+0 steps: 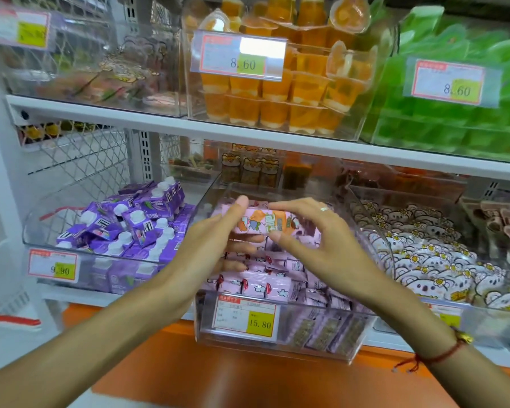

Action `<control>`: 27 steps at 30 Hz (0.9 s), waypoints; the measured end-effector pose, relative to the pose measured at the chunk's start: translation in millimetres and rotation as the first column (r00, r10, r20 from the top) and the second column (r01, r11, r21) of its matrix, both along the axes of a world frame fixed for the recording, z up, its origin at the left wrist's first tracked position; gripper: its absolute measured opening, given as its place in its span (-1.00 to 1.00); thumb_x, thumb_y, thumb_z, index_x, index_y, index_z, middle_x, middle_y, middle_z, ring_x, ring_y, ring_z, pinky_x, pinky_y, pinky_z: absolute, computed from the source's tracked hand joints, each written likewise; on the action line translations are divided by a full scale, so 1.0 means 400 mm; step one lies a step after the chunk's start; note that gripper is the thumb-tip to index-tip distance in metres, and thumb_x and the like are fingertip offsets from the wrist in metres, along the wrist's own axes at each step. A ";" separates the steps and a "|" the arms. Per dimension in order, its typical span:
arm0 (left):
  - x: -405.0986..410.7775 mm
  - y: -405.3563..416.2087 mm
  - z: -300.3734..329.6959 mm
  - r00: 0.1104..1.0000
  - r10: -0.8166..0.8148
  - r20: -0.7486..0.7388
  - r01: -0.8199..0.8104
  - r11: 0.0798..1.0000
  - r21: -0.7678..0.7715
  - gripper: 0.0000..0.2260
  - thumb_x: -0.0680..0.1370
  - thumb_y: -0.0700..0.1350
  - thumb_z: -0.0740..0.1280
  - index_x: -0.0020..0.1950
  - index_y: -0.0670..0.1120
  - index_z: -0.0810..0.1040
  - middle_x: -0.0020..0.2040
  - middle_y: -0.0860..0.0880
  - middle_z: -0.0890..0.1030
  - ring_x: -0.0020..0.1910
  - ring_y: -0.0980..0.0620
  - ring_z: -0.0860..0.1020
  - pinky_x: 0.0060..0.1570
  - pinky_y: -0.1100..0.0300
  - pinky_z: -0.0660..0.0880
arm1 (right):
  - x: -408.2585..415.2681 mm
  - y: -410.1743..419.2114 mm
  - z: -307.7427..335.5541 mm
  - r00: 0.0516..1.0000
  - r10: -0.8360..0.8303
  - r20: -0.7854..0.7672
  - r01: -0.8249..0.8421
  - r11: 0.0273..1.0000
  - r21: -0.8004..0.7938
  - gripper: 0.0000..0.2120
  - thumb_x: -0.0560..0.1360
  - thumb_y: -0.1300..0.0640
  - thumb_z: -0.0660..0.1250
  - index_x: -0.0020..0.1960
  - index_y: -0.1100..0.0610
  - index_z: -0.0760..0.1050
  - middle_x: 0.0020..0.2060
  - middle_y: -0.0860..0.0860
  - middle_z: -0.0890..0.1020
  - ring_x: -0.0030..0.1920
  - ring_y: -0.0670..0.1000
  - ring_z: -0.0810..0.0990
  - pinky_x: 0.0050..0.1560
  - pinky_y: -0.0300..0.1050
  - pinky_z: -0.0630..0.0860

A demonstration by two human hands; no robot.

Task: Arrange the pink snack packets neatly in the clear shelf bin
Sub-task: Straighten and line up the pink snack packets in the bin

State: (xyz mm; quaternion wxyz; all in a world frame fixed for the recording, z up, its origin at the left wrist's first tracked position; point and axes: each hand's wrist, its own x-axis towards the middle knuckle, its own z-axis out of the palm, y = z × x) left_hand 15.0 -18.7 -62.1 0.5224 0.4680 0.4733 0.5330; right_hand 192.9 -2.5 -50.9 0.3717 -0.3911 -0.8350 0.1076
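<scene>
A pink snack packet (265,223) is pinched lengthwise between the left hand (218,240) and right hand (315,240), above the clear shelf bin (277,340); neither hand is nearer.

Purple cartons with white caps (130,228) heaped in left bin, tag 9.90 (53,265) on its front. Koala-print packets (424,260) in right bin. Upper shelf: orange jelly cups (277,104) stacked behind 8.60 tag (239,55), green packs (454,122) beside them, also 8.60 tag (451,83). White wire mesh (80,160) at back left. Orange ledge (218,375) below.
</scene>
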 end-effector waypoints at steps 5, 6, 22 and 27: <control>-0.019 -0.008 0.000 0.970 0.018 -0.241 0.027 0.983 0.184 -0.53 0.29 0.42 0.12 -0.05 0.19 0.60 -0.28 0.13 0.66 -0.36 0.18 0.61 -0.35 0.31 0.54 | 0.003 0.014 -0.010 0.973 0.093 -0.213 -0.143 0.962 -0.233 -0.72 0.43 -0.05 0.34 0.14 -0.08 0.53 0.06 -0.17 0.62 0.04 -0.23 0.56 0.00 -0.42 0.44; -0.021 -0.011 -0.002 0.964 0.024 -0.265 0.048 0.964 0.261 -0.64 0.35 0.36 0.19 -0.01 0.23 0.58 -0.20 0.20 0.66 -0.25 0.23 0.63 -0.29 0.35 0.54 | 0.002 0.018 -0.014 0.968 0.104 -0.229 -0.161 0.956 -0.246 -0.73 0.43 -0.05 0.35 0.13 -0.08 0.54 0.04 -0.17 0.63 0.03 -0.21 0.58 0.00 -0.38 0.45; -0.088 0.099 -0.004 0.571 0.334 -0.750 0.237 0.808 0.540 -0.66 0.43 0.06 0.44 0.20 0.17 0.56 0.10 0.22 0.60 0.07 0.21 0.55 0.05 0.07 0.55 | 0.047 0.081 -0.102 0.890 -0.273 0.365 0.312 0.949 -0.053 -0.60 0.51 -0.16 0.28 0.24 0.04 0.52 0.13 -0.01 0.55 0.21 0.02 0.39 0.03 -0.15 0.34; -0.078 0.128 0.057 0.450 0.280 -0.848 0.385 0.796 0.467 -0.63 0.39 0.10 0.48 0.18 0.24 0.54 0.05 0.18 0.64 -0.07 0.23 0.58 -0.09 0.19 0.54 | 0.045 0.078 -0.097 0.868 -0.292 0.401 0.323 0.946 -0.010 -0.58 0.51 -0.19 0.26 0.23 0.05 0.53 0.13 -0.02 0.55 0.20 0.03 0.40 -0.03 -0.15 0.32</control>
